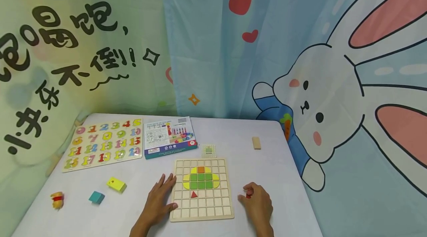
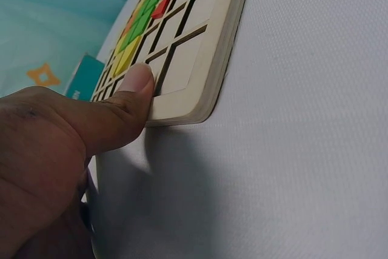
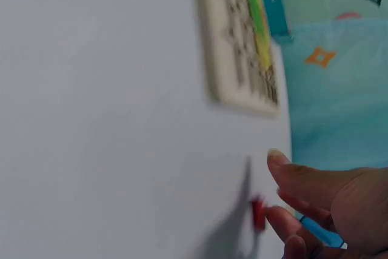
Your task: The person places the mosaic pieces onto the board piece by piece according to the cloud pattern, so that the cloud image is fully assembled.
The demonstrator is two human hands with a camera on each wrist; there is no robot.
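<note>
Three views: one from the head, one from each wrist.
Head camera looks down across the table [image 1: 267, 155]; both wrist cameras sit low and close, sharing the wooden grid board [image 1: 201, 189] from opposite sides.

Small red piece [image 1: 248, 193] beside wooden grid board [image 1: 201, 214]

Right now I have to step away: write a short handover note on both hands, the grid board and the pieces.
Left hand: flat on the table, fingers straight, thumb against the grid board's left edge, steadying it.
Right hand: on the table right of the board, fingers curled around a small red piece.
Done: yellow, green and orange tiles fill the board's upper middle; one red triangle sits just below them.
Left: most cells are bare; the held red piece is not placed.
Pattern card lies behind the board.
</note>
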